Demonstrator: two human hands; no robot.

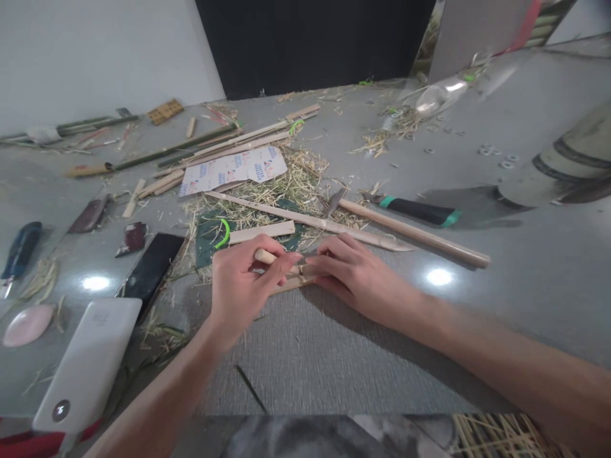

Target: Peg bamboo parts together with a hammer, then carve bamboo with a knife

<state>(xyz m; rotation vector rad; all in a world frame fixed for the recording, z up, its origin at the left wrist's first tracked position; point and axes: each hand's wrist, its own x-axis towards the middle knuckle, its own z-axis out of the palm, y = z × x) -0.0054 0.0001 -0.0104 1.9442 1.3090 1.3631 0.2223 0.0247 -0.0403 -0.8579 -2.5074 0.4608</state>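
Note:
Near the front of the grey table, my left hand [248,280] is closed round a short pale wooden stick [265,256], whose rounded end shows above the fingers. My right hand [346,270] is just to its right, fingers bent and pressed together on a pale wooden strip [292,282]. The strip lies on the table under both hands, and its right end is hidden by the right fingers. Both hands' fingertips almost meet above it. Just beyond them a flat wooden piece [262,233] rests on a dark green mat [206,236].
Beyond my hands lie a long split strip [310,220], a hammer [415,234], a black-green handled tool [420,210] and shavings [291,191]. A black phone [153,264] and white power bank [90,362] are at left, a large cylinder [563,165] at right.

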